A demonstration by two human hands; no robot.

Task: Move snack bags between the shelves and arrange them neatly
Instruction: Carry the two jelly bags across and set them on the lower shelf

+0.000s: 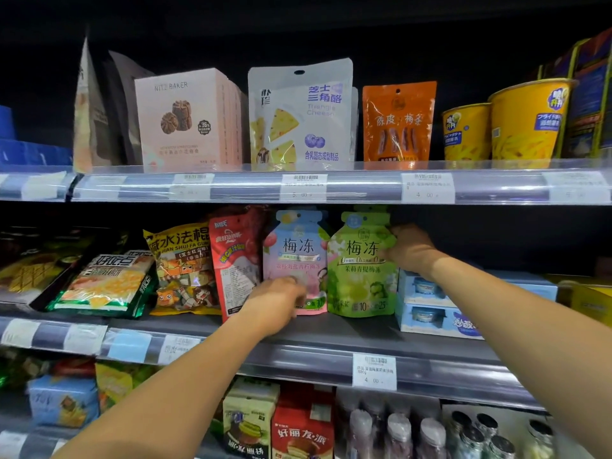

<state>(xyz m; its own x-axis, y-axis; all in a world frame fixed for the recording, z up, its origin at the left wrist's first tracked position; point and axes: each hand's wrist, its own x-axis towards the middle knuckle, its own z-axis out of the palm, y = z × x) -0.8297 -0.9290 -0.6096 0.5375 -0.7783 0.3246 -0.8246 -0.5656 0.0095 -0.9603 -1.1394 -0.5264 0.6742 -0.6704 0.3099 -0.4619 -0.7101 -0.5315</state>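
On the middle shelf (331, 329) a pink-and-blue jelly pouch (295, 250) and a green jelly pouch (359, 279) stand upright side by side. My left hand (275, 303) rests against the lower front of the pink pouch, fingers curled on it. At the green pouch's upper right edge, my right hand (410, 248) grips it. A red snack bag (233, 260) leans just left of the pink pouch, and a yellow bag (180, 263) stands beside that one.
Light blue boxes (427, 306) sit stacked right of the green pouch. The upper shelf (364, 187) holds a pink cookie box (187, 120), a white cheese bag (299, 117), an orange bag (399, 122) and yellow cups (526, 122). Boxes and bottles fill the shelf below.
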